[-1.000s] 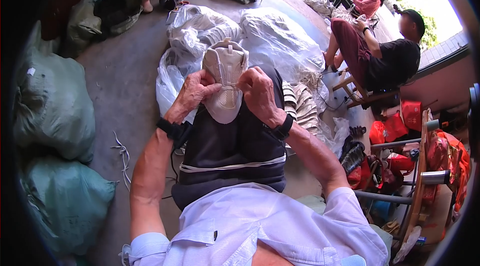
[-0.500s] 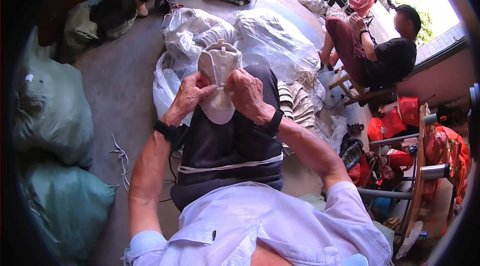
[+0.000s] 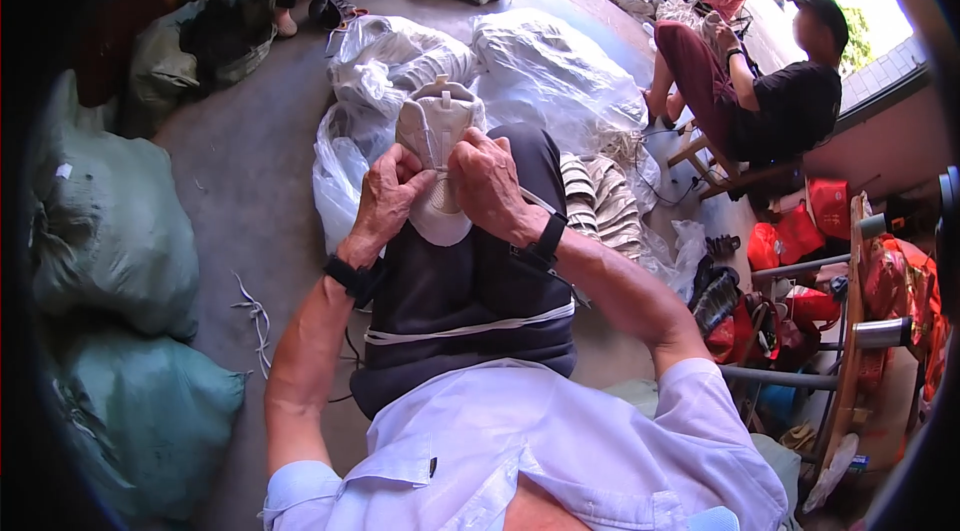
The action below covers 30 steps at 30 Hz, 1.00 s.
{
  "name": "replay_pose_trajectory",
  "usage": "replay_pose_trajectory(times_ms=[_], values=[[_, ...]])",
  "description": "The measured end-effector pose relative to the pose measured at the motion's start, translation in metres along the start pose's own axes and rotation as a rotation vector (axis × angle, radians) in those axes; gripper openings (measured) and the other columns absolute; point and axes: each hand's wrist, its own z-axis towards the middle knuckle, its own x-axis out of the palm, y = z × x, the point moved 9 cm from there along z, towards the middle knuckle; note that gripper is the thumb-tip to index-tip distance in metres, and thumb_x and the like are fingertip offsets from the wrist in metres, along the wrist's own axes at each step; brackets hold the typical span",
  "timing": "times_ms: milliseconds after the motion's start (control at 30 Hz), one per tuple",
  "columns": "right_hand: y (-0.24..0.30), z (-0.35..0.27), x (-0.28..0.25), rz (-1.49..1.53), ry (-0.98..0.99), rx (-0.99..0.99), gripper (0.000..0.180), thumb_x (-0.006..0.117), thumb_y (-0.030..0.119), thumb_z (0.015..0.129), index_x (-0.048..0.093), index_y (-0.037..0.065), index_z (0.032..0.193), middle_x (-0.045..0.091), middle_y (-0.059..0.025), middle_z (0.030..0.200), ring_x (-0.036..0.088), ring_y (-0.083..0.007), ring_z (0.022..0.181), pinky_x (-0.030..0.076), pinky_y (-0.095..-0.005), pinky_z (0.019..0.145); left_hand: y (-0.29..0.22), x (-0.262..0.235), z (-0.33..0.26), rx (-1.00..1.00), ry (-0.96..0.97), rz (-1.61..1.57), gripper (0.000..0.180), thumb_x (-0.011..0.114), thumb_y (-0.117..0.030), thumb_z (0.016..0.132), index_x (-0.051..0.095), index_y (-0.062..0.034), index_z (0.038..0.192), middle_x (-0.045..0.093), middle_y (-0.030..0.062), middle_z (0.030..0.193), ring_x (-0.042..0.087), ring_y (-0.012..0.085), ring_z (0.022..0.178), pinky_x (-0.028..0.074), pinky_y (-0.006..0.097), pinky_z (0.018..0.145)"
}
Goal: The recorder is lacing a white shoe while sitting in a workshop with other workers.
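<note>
Shoe: a cream shoe (image 3: 440, 228) is in the upper middle of the frame, in front of the person's knees, toe toward the lower edge and heel tab uppermost.
Left hand: the left hand (image 3: 383, 199) is at the shoe's left side, thumb and forefinger pinching it beside the lacing.
Right hand: the right hand (image 3: 490, 189) is over the shoe's right side, fingers curled in together; their tips are hidden, so what they pinch cannot be told.
Pale strand: a thin pale strand (image 3: 538, 199) shows just above the right wrist.
Wrists: a black band (image 3: 346, 276) circles the left wrist, another black band (image 3: 547, 237) the right.
Lap: dark trousers (image 3: 440, 296) fill the centre, a white cord (image 3: 470, 329) across the thighs.
Beyond the knees: clear plastic bags (image 3: 555, 71) lie at upper centre; striped pale pieces (image 3: 607, 206) lie right of centre.
Left of frame: bulging green sacks (image 3: 115, 231) stand on the grey floor (image 3: 240, 146), near loose white laces (image 3: 259, 319).
Right of frame: a seated person in black (image 3: 790, 111) is at upper right, above red bags (image 3: 795, 233).
</note>
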Motion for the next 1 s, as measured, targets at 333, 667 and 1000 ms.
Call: replay_pose_trajectory(times_ms=[333,667,1000], values=[[-0.007,-0.007,0.002,0.039,-0.022,0.06,0.006,0.065,0.004,0.081,0.063,0.007,0.075,0.061,-0.0114,0.088,0.059,-0.0302,0.081,0.038,-0.0407,0.075,-0.082,0.01,-0.011,0.551,0.007,0.718,0.008,0.07,-0.012,0.083,0.069,-0.0091,0.09,0.063,0.0072,0.086,0.066,0.0294,0.073,0.053,0.04,0.065],[-0.009,-0.007,0.004,0.061,-0.052,0.081,0.006,0.066,0.008,0.075,0.062,0.003,0.073,0.059,-0.0154,0.084,0.061,-0.0323,0.088,0.04,-0.0435,0.076,-0.083,0.036,0.002,0.616,0.265,1.036,0.011,0.058,-0.002,0.08,0.051,-0.0027,0.089,0.057,0.0164,0.094,0.067,0.0368,0.074,0.054,0.046,0.062],[-0.019,-0.015,0.007,0.184,-0.05,0.052,0.006,0.065,0.01,0.081,0.06,0.006,0.078,0.056,-0.0112,0.086,0.059,-0.0312,0.083,0.041,-0.0448,0.071,-0.085,0.041,0.001,0.704,0.357,1.084,0.008,0.057,-0.001,0.082,0.052,-0.0017,0.087,0.056,0.0161,0.09,0.065,0.0344,0.073,0.053,0.044,0.061]])
